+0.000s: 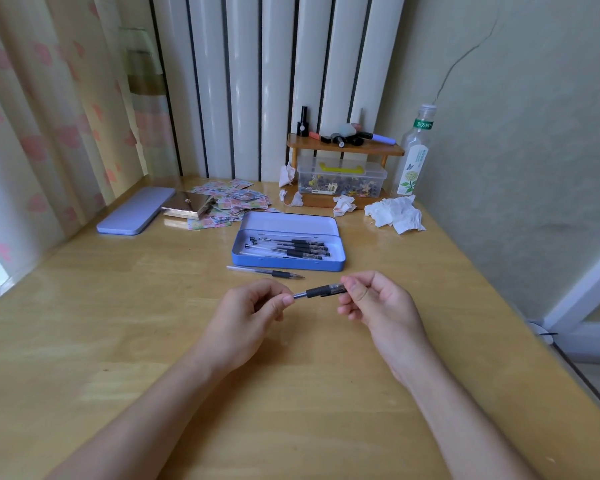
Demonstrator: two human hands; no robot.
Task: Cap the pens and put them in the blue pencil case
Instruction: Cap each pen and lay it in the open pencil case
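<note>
A clear pen with a black grip (315,292) is held level above the wooden desk between both hands. My left hand (253,311) pinches its barrel end. My right hand (371,303) grips the tip end, where a clear cap sits over the tip. The open blue pencil case (340,263) lies just beyond, lid tilted back, with several capped pens (291,249) inside. One uncapped pen (265,272) lies on the desk in front of the case.
A closed lilac tin (136,211) and a pile of stickers (229,202) lie at the back left. Crumpled tissues (394,213), a wooden shelf (343,148) over a clear box, and a bottle (414,154) stand at the back right.
</note>
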